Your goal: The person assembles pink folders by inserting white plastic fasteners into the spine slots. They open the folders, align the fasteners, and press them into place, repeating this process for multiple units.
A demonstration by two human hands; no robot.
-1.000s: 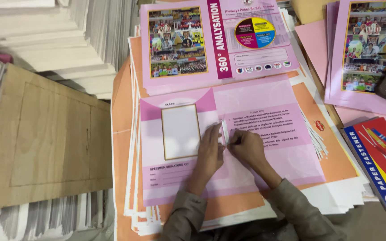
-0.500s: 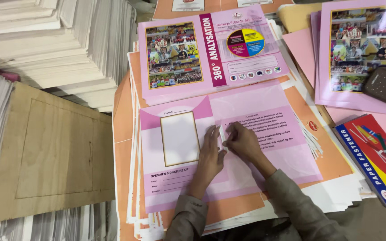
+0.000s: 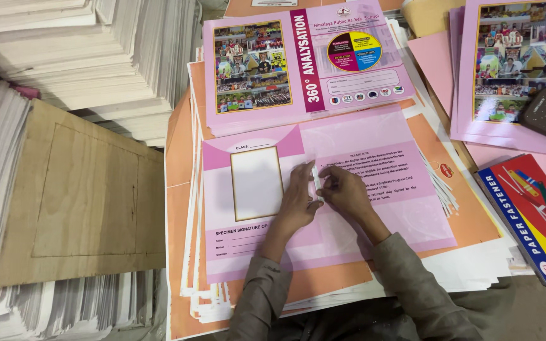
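Head view: two bare hands meet at the middle of an open pink folder [image 3: 374, 215] lying on top of a pile of orange and white sheets [image 3: 181, 208]. Left hand [image 3: 298, 202] rests flat, fingers together, beside the folder's white framed panel [image 3: 257, 183]. Right hand [image 3: 345, 192] pinches a small white strip [image 3: 316, 180] standing at the centre fold. A closed pink folder with photographs [image 3: 304, 63] lies just above; a red, blue and yellow box [image 3: 532, 218] sits well to the right.
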